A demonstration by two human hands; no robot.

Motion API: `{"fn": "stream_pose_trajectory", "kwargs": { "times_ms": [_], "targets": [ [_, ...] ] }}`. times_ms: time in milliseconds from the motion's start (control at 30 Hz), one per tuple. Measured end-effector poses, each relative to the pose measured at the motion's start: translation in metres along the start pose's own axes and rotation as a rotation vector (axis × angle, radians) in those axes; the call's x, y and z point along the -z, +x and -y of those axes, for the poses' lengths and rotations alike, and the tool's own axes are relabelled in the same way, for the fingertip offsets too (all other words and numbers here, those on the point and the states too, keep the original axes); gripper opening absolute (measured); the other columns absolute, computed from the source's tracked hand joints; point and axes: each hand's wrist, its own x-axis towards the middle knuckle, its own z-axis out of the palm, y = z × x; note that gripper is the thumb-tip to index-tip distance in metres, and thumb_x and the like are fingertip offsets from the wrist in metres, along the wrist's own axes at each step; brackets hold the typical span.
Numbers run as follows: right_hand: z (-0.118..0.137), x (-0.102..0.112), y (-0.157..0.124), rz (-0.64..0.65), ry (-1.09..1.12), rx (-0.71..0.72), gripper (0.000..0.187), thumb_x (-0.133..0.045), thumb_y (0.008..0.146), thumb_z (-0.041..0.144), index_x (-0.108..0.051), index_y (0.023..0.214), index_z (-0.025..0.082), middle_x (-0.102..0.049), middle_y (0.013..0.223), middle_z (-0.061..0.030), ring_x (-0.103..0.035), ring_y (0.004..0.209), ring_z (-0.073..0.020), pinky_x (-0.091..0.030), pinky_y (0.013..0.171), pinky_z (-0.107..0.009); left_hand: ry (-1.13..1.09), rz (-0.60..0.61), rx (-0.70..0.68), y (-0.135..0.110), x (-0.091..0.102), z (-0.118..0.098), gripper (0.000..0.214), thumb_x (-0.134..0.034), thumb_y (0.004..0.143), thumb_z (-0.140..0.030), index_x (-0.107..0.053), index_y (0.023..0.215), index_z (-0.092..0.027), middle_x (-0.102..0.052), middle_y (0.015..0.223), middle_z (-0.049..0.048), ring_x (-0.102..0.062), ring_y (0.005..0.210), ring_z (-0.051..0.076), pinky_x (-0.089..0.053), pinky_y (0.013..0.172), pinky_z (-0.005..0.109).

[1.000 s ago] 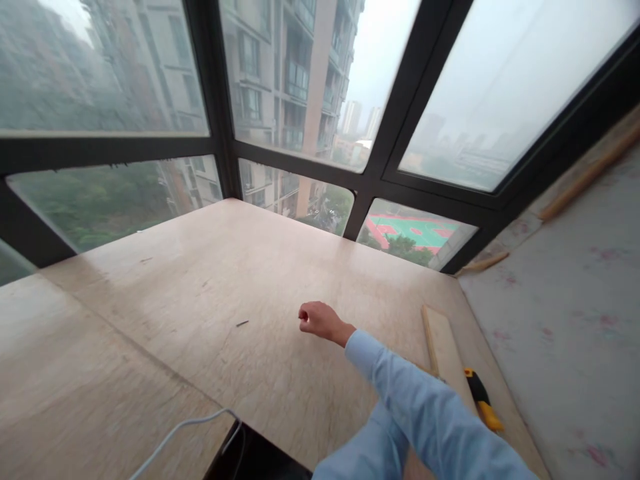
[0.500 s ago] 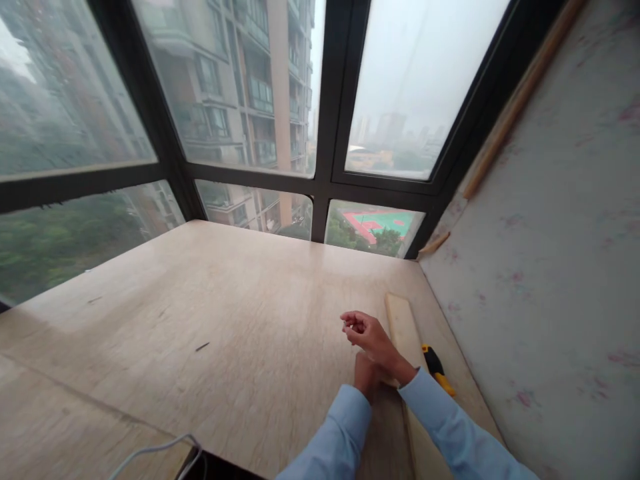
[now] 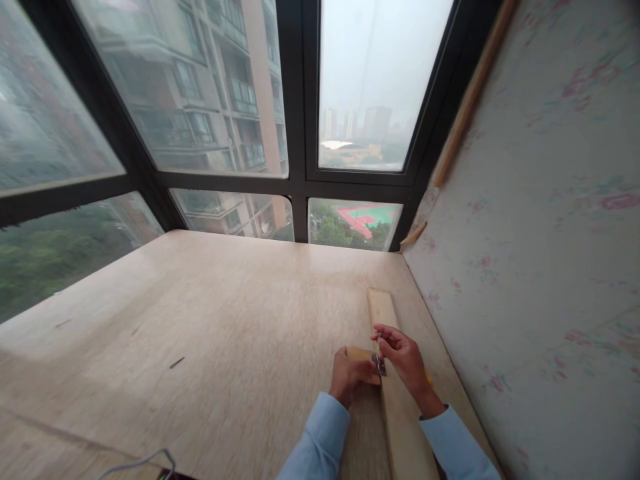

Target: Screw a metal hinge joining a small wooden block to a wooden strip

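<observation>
My left hand is closed around a short wooden block, its thumb near a small metal hinge. The hinge lies where the block meets a long wooden board. My right hand is over the board, thumb and fingers pinched on a tiny metal piece that looks like a screw, just above the hinge. Behind my right wrist, a bit of a yellow tool shows; the rest of it is hidden.
The board rests on a wide marbled sill beside a flowered wall. A thin dark object lies to the left. A grey cable is at the bottom edge. Dark-framed windows stand behind.
My hands have uncrossed. The right moved down and over the board to the hinge, while the left, partly hidden before, now shows holding the block. The view has shifted right.
</observation>
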Motion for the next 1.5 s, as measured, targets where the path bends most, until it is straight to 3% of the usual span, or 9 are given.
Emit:
{"fn": "stream_pose_trajectory", "kwargs": {
  "times_ms": [100,333,667,1100,1500],
  "targets": [
    [-0.008,0.004,-0.003,-0.039,0.022,-0.013,0.039,-0.071,0.066,0.039,-0.070,0.097,0.015,-0.073,0.079,-0.0070,-0.056,0.043,-0.0109,-0.050,0.041,-0.025,-0.017,-0.089,-0.005,-0.001,-0.002,-0.002,0.035,-0.073,0.040,-0.009,-0.058,0.070,-0.015,-0.067,0.063,0.0011,-0.063,0.061,0.020,-0.049,0.052,0.026],
    [-0.016,0.007,-0.008,-0.031,0.040,-0.013,0.044,-0.071,0.068,0.047,-0.070,0.099,0.015,-0.075,0.089,-0.0117,-0.057,0.044,-0.0118,-0.052,0.043,-0.028,0.012,-0.061,-0.005,-0.002,-0.002,-0.004,0.034,-0.076,0.042,-0.012,-0.061,0.072,-0.014,-0.068,0.066,0.0016,-0.064,0.063,0.020,-0.050,0.055,0.026],
    [-0.019,0.015,-0.010,-0.113,-0.045,0.038,0.041,-0.078,0.065,0.047,-0.073,0.090,0.016,-0.075,0.085,-0.0107,-0.071,0.075,-0.0234,-0.058,0.069,-0.036,0.041,-0.080,-0.025,-0.002,-0.002,-0.001,0.034,-0.075,0.044,-0.015,-0.059,0.075,-0.014,-0.068,0.067,0.0025,-0.061,0.060,0.018,-0.048,0.053,0.027],
    [-0.025,0.018,-0.015,0.031,-0.159,0.082,0.030,-0.068,0.079,0.045,-0.075,0.092,0.019,-0.076,0.089,-0.0088,-0.072,0.078,-0.0232,-0.059,0.074,-0.035,0.094,-0.091,-0.023,-0.007,-0.005,-0.007,0.026,-0.072,0.049,-0.016,-0.061,0.072,-0.016,-0.066,0.066,0.0006,-0.061,0.061,0.017,-0.047,0.052,0.025],
    [-0.023,0.021,-0.014,0.029,-0.253,0.221,0.020,-0.065,0.082,0.037,-0.073,0.088,0.020,-0.073,0.091,-0.0080,-0.069,0.085,-0.0213,-0.058,0.077,-0.034,0.082,-0.135,-0.033,-0.010,-0.007,-0.010,0.027,-0.072,0.051,-0.012,-0.061,0.075,-0.013,-0.065,0.065,0.0014,-0.060,0.057,0.015,-0.046,0.049,0.023]
  ]
}}
